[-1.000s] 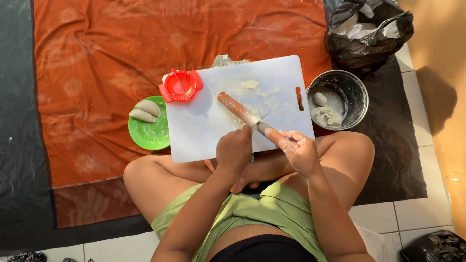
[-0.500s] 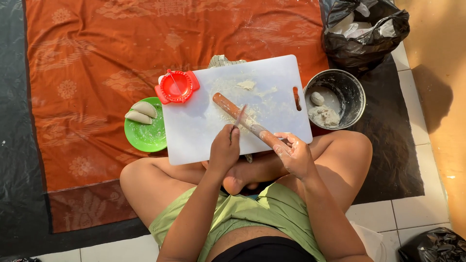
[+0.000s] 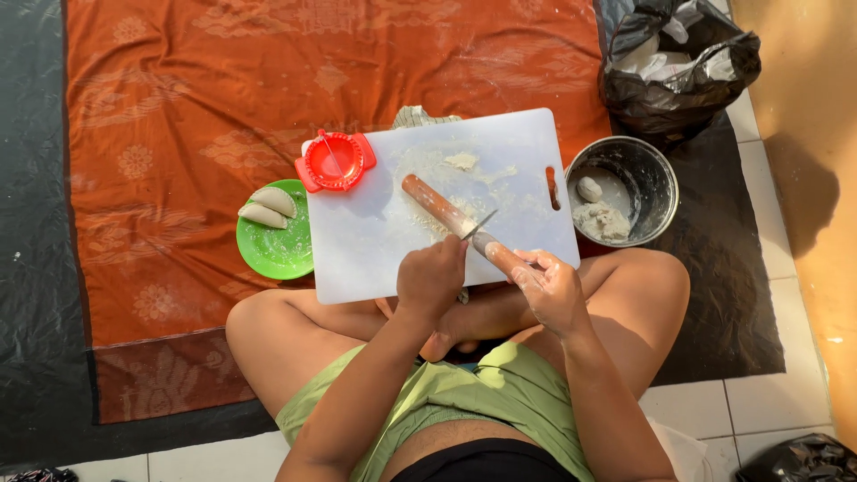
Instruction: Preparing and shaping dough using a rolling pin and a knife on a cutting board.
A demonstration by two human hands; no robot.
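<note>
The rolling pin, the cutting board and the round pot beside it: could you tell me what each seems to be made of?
Rolling pin: likely wood, matte reddish-brown, dusted with flour. Cutting board: probably plastic, smooth flat white with a moulded handle slot. Pot: looks like metal, grey with a dull sheen on its thin rim.

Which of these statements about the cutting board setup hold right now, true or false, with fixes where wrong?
1. The right hand grips one end of the wooden rolling pin. True.
2. The left hand holds a knife against the pin. True.
3. The green plate holds no food. False: two folded dumplings lie on it.
4. The red dumpling press sits inside the metal pot. False: it rests at the white cutting board's far left corner; the pot holds dough.
</note>
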